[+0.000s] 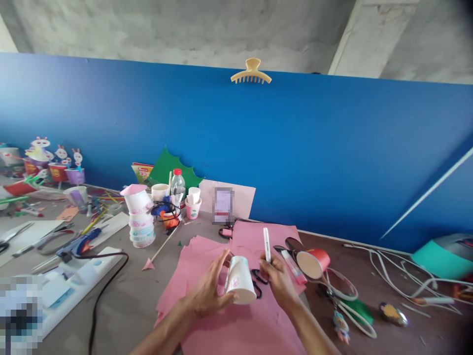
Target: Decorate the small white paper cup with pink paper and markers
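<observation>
Clock hrs are read over our whole view, L to R. Btwn 8 & 9 we see a blue plastic glue gun (76,250), w/ a white plastic power strip (101,266) just below it at 8. Btwn 8 & 9, nearer centre, stands a stack of white paper cups w/ pink & blue print (141,224). At approx. 8 lies a thin pale stick w/ a pink paper triangle (149,265) on its near end. A clear plastic bottle w/ red cap (178,186) is at 9, & a small pink paper cup (192,210) is near it at 8.

Our left hand (209,288) is btwn 6 & 7, part-closed: it has hold of a white paper cup w/ pink print (240,282) at 6, thumb by the wide rim, other fingers round the L side, tips partly hidden. Cup's tilted, wide end down & toward us, over loose pink paper sheets (201,256); can't tell if it touches them.

Just past 12 we've a yellow plastic claw clip (252,74) high on the blue partition (314,148). At 5, our right hand (277,276) is closed snugly round a slim white pen (266,244), held near upright; its lower tip's hidden. Black-handled scissors (260,277) show btwn cup & right hand.

At 4 a red paper cup (322,259) lies on its side; white cables (384,270) sprawl farther R, btwn 3 & 4.
</observation>
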Motion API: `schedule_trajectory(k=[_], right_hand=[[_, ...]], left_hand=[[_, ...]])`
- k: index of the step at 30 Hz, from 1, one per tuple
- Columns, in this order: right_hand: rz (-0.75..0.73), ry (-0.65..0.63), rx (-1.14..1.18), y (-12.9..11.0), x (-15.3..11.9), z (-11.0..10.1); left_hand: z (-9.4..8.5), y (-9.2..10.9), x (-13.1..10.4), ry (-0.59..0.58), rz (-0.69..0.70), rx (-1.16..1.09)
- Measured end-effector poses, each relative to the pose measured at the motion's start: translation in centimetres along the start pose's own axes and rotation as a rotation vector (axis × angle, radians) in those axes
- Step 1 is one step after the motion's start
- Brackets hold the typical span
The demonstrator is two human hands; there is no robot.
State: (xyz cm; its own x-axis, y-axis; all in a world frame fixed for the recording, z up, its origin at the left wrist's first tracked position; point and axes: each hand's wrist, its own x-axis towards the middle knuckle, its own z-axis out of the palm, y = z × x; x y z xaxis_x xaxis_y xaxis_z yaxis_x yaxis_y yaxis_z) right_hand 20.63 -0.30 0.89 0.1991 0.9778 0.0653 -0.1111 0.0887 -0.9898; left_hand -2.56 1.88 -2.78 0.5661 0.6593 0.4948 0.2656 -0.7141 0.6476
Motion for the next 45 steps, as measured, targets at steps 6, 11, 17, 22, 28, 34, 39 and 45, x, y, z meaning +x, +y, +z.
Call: schedule_trajectory(k=[6,11,17,22,28,34,39,45], right_hand=[[0.024,-0.279,-0.147,-0.3,-0.9,0.4],[0.112,-0.362,-0.315,-0.3,-0.9,0.0],[0.108,-0.446,-0.2,-1.5,-0.6,-1.2],[0.167,-0.598,-0.289,-1.7,-0.2,-1.7],[0.169,-0.61,-0.372,-1.2,-0.1,-1.5],[0.073,-0.562,-0.396,-1.3,0.0,-1.6],[-0.041,-0.244,-0.36,-1.9,0.1,-1.4],[0.021,-0.098,-0.088,-1.8,-0.7,-0.1]], left_hand=[[0.9,-0.6,-0.2,0.056,0.05,0.151],[1.1,-0.6,-0.7,-0.011,0.093,0.254],[-1.5,-0.7,0.1,0.148,-0.169,0.293],[-3.5,-1.2,1.2,0.034,-0.239,0.421],[-3.4,-0.6,0.8,-0.173,-0.195,0.385],[-3.3,-0.9,1.0,-0.142,-0.199,0.347],[-3.7,-0.3,1.6,0.126,-0.323,0.194],[-3.5,1.8,2.2,0.218,-0.423,-0.086]])
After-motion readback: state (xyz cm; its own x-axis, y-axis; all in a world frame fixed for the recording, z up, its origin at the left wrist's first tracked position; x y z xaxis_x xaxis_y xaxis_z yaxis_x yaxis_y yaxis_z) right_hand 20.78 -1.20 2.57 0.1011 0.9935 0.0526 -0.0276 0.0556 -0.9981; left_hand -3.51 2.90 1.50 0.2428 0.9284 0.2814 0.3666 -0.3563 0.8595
